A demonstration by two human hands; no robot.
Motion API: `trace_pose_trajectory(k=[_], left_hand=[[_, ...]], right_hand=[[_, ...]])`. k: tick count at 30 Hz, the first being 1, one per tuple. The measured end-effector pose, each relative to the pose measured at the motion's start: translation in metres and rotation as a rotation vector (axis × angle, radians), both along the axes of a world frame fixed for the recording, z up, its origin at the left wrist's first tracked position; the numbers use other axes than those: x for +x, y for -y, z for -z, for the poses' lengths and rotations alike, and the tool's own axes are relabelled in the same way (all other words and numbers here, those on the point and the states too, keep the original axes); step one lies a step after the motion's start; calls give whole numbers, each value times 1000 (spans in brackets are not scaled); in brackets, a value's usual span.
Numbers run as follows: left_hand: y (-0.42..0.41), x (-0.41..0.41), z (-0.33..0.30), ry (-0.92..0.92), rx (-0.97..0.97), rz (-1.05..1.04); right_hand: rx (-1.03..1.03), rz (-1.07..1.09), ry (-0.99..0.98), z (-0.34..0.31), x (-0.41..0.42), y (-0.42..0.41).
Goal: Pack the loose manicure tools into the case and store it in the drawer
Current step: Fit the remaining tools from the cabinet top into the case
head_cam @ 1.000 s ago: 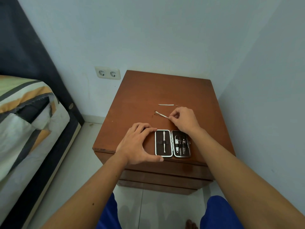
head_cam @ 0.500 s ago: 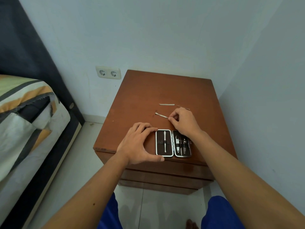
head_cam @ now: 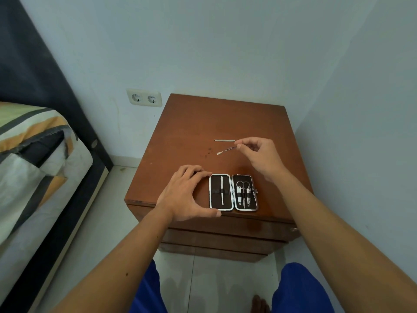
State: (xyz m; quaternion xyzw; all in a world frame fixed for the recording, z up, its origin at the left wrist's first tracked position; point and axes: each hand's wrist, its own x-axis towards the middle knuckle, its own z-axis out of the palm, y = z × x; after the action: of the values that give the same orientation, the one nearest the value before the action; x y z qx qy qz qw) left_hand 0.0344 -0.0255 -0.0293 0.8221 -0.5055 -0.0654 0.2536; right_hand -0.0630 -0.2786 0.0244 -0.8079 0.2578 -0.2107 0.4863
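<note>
Right hand (head_cam: 259, 157) pinches a thin tool (head_cam: 226, 150) above the nightstand (head_cam: 187, 136); left hand (head_cam: 187, 195), fingers spread, braces the open case (head_cam: 233, 192) at its nine o'clock edge.

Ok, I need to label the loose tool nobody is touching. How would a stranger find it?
On the brown nightstand, look beyond the open case. The flat silver strip lies alone, farthest back; the tool just nearer is pinched in the right hand.
</note>
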Motion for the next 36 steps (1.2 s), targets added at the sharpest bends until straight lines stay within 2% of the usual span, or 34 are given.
trace_pose_trajectory(k=[5, 7, 16, 22, 36], left_hand=[[0, -1, -1, 7, 4, -3], [0, 0, -1, 6, 9, -1], [0, 0, 0, 17, 5, -3], [0, 0, 0, 8, -4, -4], [0, 1, 1, 6, -21, 2]], right_hand=[[187, -86, 50, -8, 1, -2], [193, -107, 47, -10, 1, -5], [8, -197, -149, 6, 4, -19], [-65, -230, -210, 10, 6, -28], [-158, -307, -217, 23, 0, -41]])
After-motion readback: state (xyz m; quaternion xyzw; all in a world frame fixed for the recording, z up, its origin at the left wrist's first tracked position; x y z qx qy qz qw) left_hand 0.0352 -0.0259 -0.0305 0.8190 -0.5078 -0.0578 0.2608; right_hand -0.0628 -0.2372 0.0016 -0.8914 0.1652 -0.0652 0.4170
